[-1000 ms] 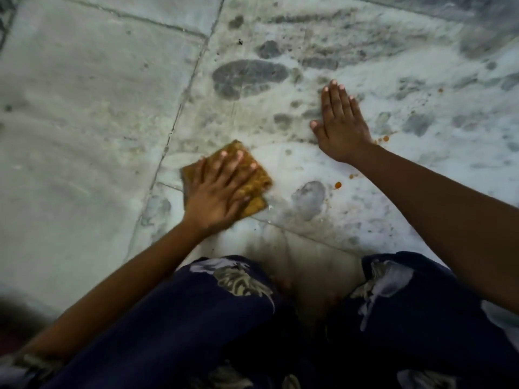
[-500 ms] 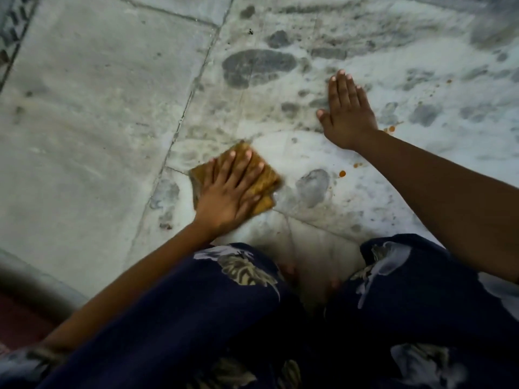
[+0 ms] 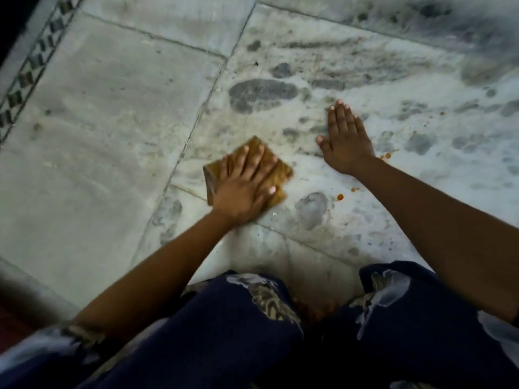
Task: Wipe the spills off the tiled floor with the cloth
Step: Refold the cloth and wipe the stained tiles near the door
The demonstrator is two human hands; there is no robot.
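Cloth (image 3: pixel 276 169): folded, ochre, square (woven-looking), under left hand (image 3: pixel 243 189), fingers spread flat.
Right hand (image 3: pixel 346 143): flat on marble floor (image 3: pixel 112 136), fingers together.

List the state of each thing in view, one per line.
cloth: folded, flat on the floor, pressed under the left hand.
left hand: open palm down on the cloth, motion-blurred.
right hand: flat on the floor, fingers together, empty.
orange spills: small drops right of the cloth, not yet wiped.
tiled floor: smeared and wet-looking on the right, cleaner on the left.
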